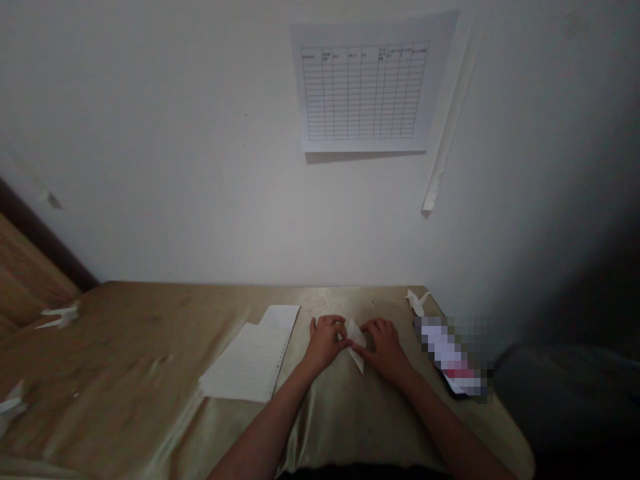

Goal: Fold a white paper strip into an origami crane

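A small folded piece of white paper (356, 343) lies on the table (150, 360), which is covered with a shiny tan cloth, and both of my hands are on it. My left hand (326, 340) has its fingers curled and pinches the paper's left side. My right hand (384, 345) presses down on the paper's right side with bent fingers. The paper's pointed lower corner sticks out between my hands.
A stack of lined white sheets (253, 360) lies left of my hands. A folded paper crane (417, 300) stands at the far right corner, and others (60, 317) sit at the left. A phone (453, 360) lies at the right edge. A printed table sheet (367, 90) hangs on the wall.
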Tool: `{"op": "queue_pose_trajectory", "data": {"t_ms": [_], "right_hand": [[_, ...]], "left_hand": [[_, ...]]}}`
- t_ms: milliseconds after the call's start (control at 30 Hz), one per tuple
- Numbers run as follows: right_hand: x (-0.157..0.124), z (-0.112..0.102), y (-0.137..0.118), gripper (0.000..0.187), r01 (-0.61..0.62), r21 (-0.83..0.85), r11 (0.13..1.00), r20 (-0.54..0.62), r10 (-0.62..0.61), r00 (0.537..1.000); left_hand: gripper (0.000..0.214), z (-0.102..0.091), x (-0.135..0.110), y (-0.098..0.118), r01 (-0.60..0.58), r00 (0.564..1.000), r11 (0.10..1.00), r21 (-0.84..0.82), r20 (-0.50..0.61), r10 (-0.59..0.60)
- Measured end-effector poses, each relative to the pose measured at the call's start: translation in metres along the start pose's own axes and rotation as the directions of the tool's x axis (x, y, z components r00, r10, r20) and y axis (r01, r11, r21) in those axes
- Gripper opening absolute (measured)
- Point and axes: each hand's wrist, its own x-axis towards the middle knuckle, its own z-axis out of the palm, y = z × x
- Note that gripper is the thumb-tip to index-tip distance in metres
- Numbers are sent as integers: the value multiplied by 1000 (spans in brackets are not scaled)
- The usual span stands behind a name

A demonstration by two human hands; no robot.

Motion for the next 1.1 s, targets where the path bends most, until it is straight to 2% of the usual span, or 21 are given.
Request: {"op": "queue_pose_trajectory", "data": {"t_ms": [200, 400, 600, 800, 933, 1100], "right_hand": [[-1, 4, -3, 40, 23, -87, 996, 18, -21, 1000], [0, 3, -4, 45, 1, -101, 995, 53, 4, 999], [1, -4, -4, 56, -20, -50, 999, 121, 26, 992], [0, -11, 0, 64, -1, 17, 1000, 196, -2, 981], [-1, -15, 4, 77, 9, 60, 998, 246, -24, 969], [-2, -18, 5, 82, 17, 91, 996, 261, -41, 964]], "left_hand": [[15, -1, 3, -1, 3, 1000, 1000, -22, 0, -3], [16, -4, 3, 2, 10, 1000, 1000, -10, 4, -10], [15, -3, 4, 0, 27, 1000, 1000, -7, 6, -27], [16, -3, 4, 0, 35, 999, 999, 2, -11, -34], [16, -2, 5, -1, 43, 999, 999, -2, -13, -43], [14, -1, 6, -3, 47, 999, 999, -12, -12, -48]]}}
